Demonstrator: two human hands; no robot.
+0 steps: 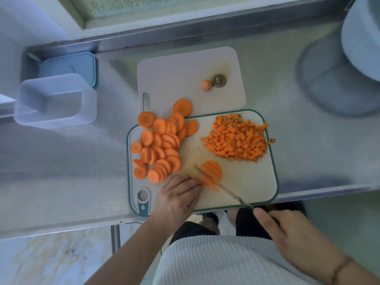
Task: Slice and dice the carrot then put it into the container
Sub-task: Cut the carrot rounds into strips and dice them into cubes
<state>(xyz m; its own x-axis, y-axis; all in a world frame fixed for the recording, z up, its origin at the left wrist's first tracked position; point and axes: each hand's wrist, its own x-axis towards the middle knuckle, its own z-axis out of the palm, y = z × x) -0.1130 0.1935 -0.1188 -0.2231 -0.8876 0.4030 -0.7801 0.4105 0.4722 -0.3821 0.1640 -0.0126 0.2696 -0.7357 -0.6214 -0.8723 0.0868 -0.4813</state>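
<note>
Carrot dicing on the green-rimmed cutting board, one slice stack under the knife.

The right hand is clenched around the knife handle off the board's near edge, with the blade angled across the near centre of the board. The left hand rests at the near edge, fingers curled down onto the cut slices beside the blade; whether it pinches them cannot be told. The round carrot slices are heaped along the left edge, some spilling onto the pink board behind. The diced carrot is piled at the far right corner. The carrot end pieces lie on the pink board. The clear container stands on the steel counter, well left of both boards, with its blue lid just behind it.
</note>
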